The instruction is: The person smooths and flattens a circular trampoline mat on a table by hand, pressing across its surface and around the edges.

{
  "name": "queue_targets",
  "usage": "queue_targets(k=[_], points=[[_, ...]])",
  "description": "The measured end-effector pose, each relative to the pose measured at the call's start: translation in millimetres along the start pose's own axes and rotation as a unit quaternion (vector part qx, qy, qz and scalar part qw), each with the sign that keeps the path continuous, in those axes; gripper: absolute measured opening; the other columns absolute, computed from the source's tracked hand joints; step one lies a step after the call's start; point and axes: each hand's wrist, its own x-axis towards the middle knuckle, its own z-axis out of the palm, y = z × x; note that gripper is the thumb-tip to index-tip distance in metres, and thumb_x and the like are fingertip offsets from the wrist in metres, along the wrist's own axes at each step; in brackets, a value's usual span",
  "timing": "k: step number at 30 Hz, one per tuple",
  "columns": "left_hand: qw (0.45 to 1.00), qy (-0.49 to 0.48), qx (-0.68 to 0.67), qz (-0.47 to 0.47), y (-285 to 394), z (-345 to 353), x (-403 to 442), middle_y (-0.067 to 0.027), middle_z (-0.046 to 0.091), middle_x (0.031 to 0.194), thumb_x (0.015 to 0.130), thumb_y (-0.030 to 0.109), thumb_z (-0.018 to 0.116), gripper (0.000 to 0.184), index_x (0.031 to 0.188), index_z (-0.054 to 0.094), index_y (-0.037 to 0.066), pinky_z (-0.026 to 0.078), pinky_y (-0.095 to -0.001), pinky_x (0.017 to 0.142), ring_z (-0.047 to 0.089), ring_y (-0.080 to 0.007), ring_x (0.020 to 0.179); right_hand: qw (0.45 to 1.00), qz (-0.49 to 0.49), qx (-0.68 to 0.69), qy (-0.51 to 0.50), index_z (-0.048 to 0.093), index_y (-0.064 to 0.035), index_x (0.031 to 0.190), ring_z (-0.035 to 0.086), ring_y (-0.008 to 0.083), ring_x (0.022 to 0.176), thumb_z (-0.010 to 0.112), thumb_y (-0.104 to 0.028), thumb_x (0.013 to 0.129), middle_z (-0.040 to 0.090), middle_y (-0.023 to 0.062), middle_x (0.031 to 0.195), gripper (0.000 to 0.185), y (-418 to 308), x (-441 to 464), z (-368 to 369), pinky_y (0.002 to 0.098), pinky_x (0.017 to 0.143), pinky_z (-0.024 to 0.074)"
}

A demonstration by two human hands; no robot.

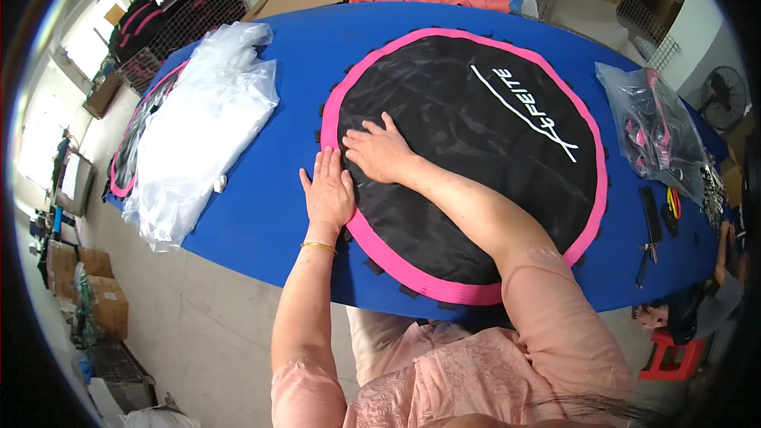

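You rest your left hand (330, 196) on the pink border (468, 294) of the trampoline mat (452, 103) and your right hand (384, 156) on its black fabric (420, 238), fingers (326, 165) extended, gripping nothing.

Black disc (468, 135) is showing faintly shiny, lightly wrinkled cloth; pink edging (464, 293) is looking like ribbed fabric. Blue surface (297, 71) is looking matt, smooth. Clear bags (202, 127) are showing glossy, crumpled plastic. Bracelet (319, 246) is gleaming like metal. Cartons (107, 305) are showing matt cardboard.
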Motion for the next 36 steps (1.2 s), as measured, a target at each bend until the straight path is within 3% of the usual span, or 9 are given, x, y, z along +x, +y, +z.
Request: queue_targets(k=[5,12,18,21,26,30,36], points=[[1.000,0.008,-0.003,0.008,-5,7,2,-0.0124,0.040,0.163,0.105,0.028,0.041,0.054,0.155,0.042,0.007,0.021,-0.0617,0.123,0.033,-0.0290,0.154,1.000,-0.019,0.017,0.005,0.058,-0.0145,0.145,0.042,0.0305,0.147,0.045,-0.039,0.107,0.053,0.0043,0.154,0.047,6,-52,-2,0.0627,0.123,0.0173],[1.000,0.016,0.022,0.001,-3,7,3,-0.0107,0.039,0.164,0.106,0.029,0.039,0.054,0.156,0.040,0.008,0.022,-0.0612,0.123,0.032,-0.0275,0.154,0.998,0.040,0.051,-0.018,0.060,-0.0139,0.144,0.043,0.0304,0.145,0.049,-0.033,0.107,0.055,0.0049,0.152,0.043,29,-150,-33,0.0593,0.124,0.0182],[1.000,0.018,0.025,0.006,-7,13,4,-0.0100,0.039,0.164,0.106,0.030,0.039,0.054,0.156,0.041,0.009,0.023,-0.0611,0.123,0.032,-0.0271,0.154,0.997,-0.034,0.060,0.031,0.067,-0.0135,0.135,0.050,0.0301,0.138,0.061,-0.031,0.100,0.059,0.0055,0.147,0.040,5,-236,-44,0.0621,0.119,0.0258],[0.999,0.020,0.028,0.008,-8,13,4,-0.0096,0.040,0.164,0.107,0.031,0.039,0.053,0.156,0.041,0.009,0.023,-0.0613,0.123,0.033,-0.0273,0.154,0.996,-0.038,0.083,0.007,0.065,-0.0151,0.137,0.049,0.0301,0.139,0.060,-0.031,0.100,0.059,0.0040,0.147,0.041,-19,-269,-51,0.0618,0.120,0.0246],[0.999,0.018,0.029,0.010,-8,12,4,-0.0091,0.038,0.165,0.107,0.031,0.037,0.054,0.157,0.040,0.011,0.022,-0.0607,0.124,0.031,-0.0266,0.154,0.996,0.036,0.085,-0.006,0.064,-0.0165,0.138,0.047,0.0294,0.140,0.059,-0.031,0.100,0.059,0.0012,0.146,0.041,-29,-304,-63,0.0612,0.121,0.0228],[0.999,0.006,0.033,0.005,-9,12,4,-0.0085,0.035,0.166,0.108,0.031,0.036,0.053,0.158,0.038,0.012,0.020,-0.0600,0.124,0.029,-0.0260,0.155,0.994,0.097,-0.001,0.040,0.064,-0.0170,0.138,0.048,0.0310,0.137,0.061,-0.030,0.100,0.061,0.0020,0.142,0.041,9,-315,-52,0.0614,0.119,0.0263],[1.000,0.000,0.024,-0.004,-7,10,3,-0.0081,0.035,0.167,0.108,0.031,0.035,0.053,0.157,0.039,0.012,0.020,-0.0590,0.125,0.028,-0.0258,0.156,0.965,0.244,-0.007,0.102,0.066,-0.0157,0.137,0.051,0.0354,0.139,0.058,-0.031,0.104,0.062,0.0071,0.145,0.037,64,-308,-43,0.0605,0.120,0.0255]])
